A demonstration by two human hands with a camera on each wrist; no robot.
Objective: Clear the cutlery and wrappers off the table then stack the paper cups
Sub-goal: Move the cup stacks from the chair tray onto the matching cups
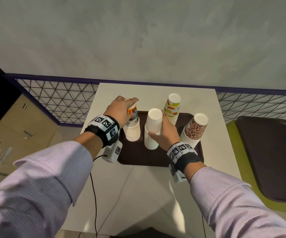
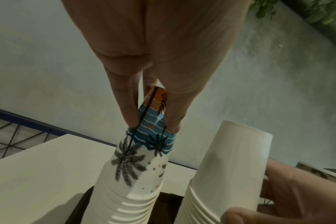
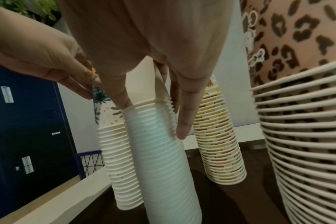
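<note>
Grey plaster wall and a purple-framed wire fence back a small white worktop [image 1: 157, 182], which carries a dark brown tray [image 1: 138, 157]. Four columns of nested, upturned paper cups stand on that tray: a palm-print stack [image 1: 133, 129] at 9 o'clock, a plain white stack [image 1: 151, 133] in the middle, a fruit-print stack [image 1: 171, 109] at 1 o'clock and a leopard-print stack [image 1: 193, 129] at 3 o'clock.

No cutlery or wrappers show anywhere on the worktop, so the clearing part looks done. Stacking looks close to finished too, since every cup in view sits in one of the columns and none stands loose.

The left hand [image 1: 121, 112] has its grip closed round the top cup of the palm-print stack, fingers [image 2: 125, 97] and thumb pressing its opposite sides. The right hand [image 1: 166, 133] clamps the top cup of the plain white stack, its fingers [image 3: 184, 115] lying down over the ribbed rims just below.

What is left, by my reading, is to seat these two top cups squarely, or perhaps to merge columns; which of these is meant cannot be told. A second brown tray [image 1: 272, 158] lies on a green surface at 3 o'clock, well apart.
</note>
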